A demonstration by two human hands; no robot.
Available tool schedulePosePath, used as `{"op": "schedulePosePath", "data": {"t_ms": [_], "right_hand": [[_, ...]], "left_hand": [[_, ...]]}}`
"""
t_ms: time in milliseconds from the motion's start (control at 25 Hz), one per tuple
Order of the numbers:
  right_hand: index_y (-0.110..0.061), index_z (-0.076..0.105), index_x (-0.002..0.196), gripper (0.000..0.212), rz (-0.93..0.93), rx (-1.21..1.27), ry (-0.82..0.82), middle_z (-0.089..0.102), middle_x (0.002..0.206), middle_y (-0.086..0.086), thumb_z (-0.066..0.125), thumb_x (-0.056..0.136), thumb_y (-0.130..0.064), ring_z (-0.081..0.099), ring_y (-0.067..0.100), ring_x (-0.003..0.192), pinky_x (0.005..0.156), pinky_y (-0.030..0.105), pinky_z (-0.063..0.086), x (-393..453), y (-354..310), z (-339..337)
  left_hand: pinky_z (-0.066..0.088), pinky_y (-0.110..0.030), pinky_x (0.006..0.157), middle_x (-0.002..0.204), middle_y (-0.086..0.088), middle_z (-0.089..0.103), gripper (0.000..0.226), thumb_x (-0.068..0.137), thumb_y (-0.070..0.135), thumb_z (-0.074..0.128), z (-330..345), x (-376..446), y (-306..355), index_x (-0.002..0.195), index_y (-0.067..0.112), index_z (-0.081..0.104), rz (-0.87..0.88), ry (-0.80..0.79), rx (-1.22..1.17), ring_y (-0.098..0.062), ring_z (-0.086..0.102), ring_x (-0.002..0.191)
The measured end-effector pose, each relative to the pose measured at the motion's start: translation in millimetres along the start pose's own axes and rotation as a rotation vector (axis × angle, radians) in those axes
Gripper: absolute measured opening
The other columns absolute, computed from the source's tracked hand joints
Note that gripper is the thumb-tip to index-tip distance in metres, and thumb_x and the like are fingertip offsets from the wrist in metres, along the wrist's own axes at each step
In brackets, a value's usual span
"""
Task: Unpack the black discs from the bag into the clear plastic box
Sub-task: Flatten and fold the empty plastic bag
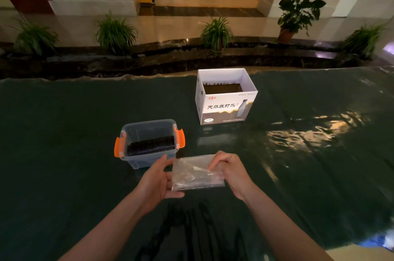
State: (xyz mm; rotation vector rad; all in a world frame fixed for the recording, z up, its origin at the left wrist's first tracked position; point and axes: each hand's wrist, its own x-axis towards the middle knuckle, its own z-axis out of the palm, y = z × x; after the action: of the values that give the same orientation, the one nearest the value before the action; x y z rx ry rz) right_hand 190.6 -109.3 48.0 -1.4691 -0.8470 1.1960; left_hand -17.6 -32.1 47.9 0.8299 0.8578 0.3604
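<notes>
A clear plastic box (136, 130) with orange latches stands on the dark green cloth, left of centre. A row of black discs (151, 146) stands on edge inside it. Just in front of the box I hold a clear, flat plastic bag (195, 173) with both hands above the cloth. My left hand (157, 179) grips its left edge. My right hand (229, 168) pinches its top right corner. No discs show inside the bag.
An open white cardboard box (226, 107) with printed text stands behind and to the right of the clear box. The dark green cloth (74, 154) covers the whole work surface. Potted plants line a dark ledge at the far edge.
</notes>
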Motion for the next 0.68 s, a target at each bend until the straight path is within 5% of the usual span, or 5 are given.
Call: {"op": "schedulePosePath", "data": {"t_ms": [160, 320, 440, 560, 680], "right_hand": [[-0.009, 0.069, 0.06, 0.039, -0.083, -0.248, 0.132, 0.056, 0.09, 0.002, 0.046, 0.085, 0.011, 0.058, 0.018, 0.094, 0.076, 0.022, 0.052, 1, 9, -1], [-0.003, 0.068, 0.072, 0.019, 0.064, 0.049, 0.054, 0.056, 0.098, 0.009, 0.051, 0.077, -0.011, 0.06, 0.027, 0.099, 0.07, 0.029, 0.057, -4, 11, -7], [-0.009, 0.067, 0.104, 0.038, 0.11, 0.094, -0.005, 0.063, 0.111, 0.01, 0.055, 0.08, -0.036, 0.064, 0.025, 0.098, 0.077, 0.032, 0.058, -13, 13, -16], [-0.027, 0.046, 0.132, 0.051, 0.173, 0.113, 0.005, 0.059, 0.118, 0.01, 0.066, 0.086, -0.021, 0.065, 0.024, 0.105, 0.085, 0.036, 0.058, -23, 25, -27], [-0.016, 0.055, 0.125, 0.045, 0.178, 0.095, 0.069, 0.062, 0.111, 0.015, 0.066, 0.084, -0.003, 0.067, 0.027, 0.102, 0.082, 0.034, 0.058, -38, 32, -42]], "left_hand": [[0.059, -0.033, 0.069, 0.113, -0.02, 0.069, 0.045, 0.089, 0.023, 0.063, 9, 0, -6, 0.131, 0.014, 0.046, -0.065, -0.089, 0.13, -0.033, 0.069, 0.092], [0.059, -0.029, 0.064, 0.108, -0.019, 0.068, 0.049, 0.082, 0.002, 0.068, 15, 5, -8, 0.127, 0.01, 0.048, 0.006, 0.049, 0.176, -0.027, 0.07, 0.077], [0.059, -0.029, 0.063, 0.106, -0.016, 0.068, 0.047, 0.084, 0.001, 0.066, 18, 12, -14, 0.126, 0.01, 0.048, 0.078, 0.152, 0.242, -0.027, 0.072, 0.076], [0.059, -0.028, 0.063, 0.101, -0.014, 0.07, 0.037, 0.088, 0.003, 0.062, 28, 21, -24, 0.123, 0.009, 0.05, 0.119, 0.215, 0.271, -0.024, 0.073, 0.076], [0.059, -0.032, 0.066, 0.105, -0.013, 0.069, 0.037, 0.088, 0.006, 0.064, 42, 31, -36, 0.123, 0.01, 0.051, 0.122, 0.214, 0.3, -0.025, 0.073, 0.08]]}}
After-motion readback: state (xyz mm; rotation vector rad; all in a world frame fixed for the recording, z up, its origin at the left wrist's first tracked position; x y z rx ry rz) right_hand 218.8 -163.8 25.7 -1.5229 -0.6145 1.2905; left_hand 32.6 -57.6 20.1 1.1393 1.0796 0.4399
